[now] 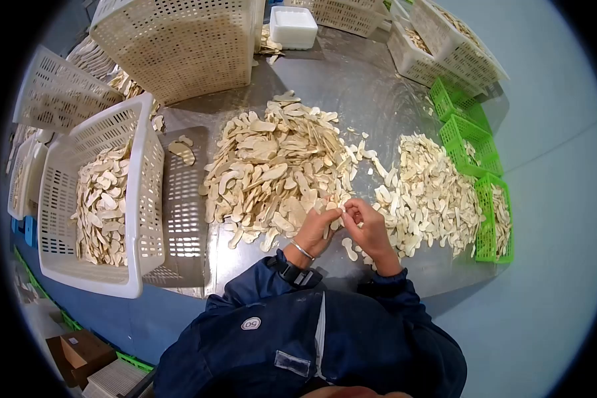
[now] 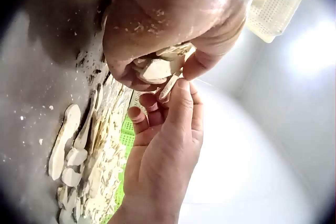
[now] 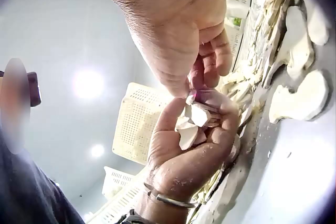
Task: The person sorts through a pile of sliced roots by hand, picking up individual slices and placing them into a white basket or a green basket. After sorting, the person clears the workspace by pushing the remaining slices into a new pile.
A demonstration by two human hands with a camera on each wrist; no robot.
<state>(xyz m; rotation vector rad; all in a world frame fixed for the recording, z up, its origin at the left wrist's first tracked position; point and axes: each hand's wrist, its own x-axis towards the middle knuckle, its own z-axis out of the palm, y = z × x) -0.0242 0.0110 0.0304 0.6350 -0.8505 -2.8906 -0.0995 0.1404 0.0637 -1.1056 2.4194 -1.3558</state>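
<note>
Several pale dried slices [image 3: 193, 120] lie in the cupped left hand [image 1: 315, 233], whose fingers curl round them. At that hand's fingertips the right hand [image 1: 370, 232] pinches a thin slice [image 2: 169, 86] between thumb and index finger; its other fingers are bent. Both hands meet at the front edge of a large heap of tan slices [image 1: 272, 172]. To the right of the hands spreads a second heap of smaller, paler pieces [image 1: 431, 199]. A few loose slices [image 1: 349, 249] lie on the metal table [image 1: 444, 272] close to the right wrist.
A white basket [image 1: 136, 199] with slices stands at the left, beside a tall perforated crate [image 1: 172, 53]. Green baskets [image 1: 487, 219] line the table's right edge. More white crates [image 1: 444, 50] stand at the back right, and a white tub [image 1: 293, 28] at the back.
</note>
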